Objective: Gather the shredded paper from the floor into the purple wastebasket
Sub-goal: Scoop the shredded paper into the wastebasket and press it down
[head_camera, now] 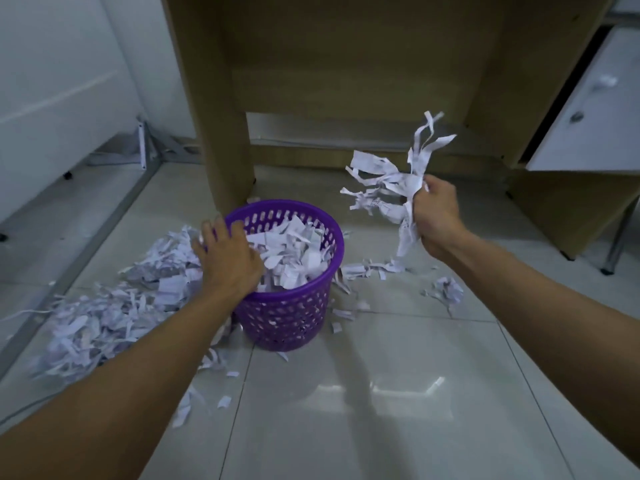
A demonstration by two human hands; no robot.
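Note:
The purple wastebasket (294, 317) stands on the tiled floor, filled with white paper shreds up to its rim. My left hand (230, 259) lies over its left rim, fingers spread and pressing on the shreds inside. My right hand (436, 216) is raised to the right of the basket and grips a bunch of shredded paper (391, 183) whose strips stick out up and to the left. A large pile of shreds (114, 306) covers the floor left of the basket. A smaller clump (448, 292) and scattered strips (374, 268) lie to its right.
A brown wooden desk (228, 133) stands just behind the basket, its side panel touching the floor there. A white drawer cabinet (585, 109) is at the right, and a metal frame on casters (145, 147) at the left. Loose strips (204, 386) lie near the basket's front.

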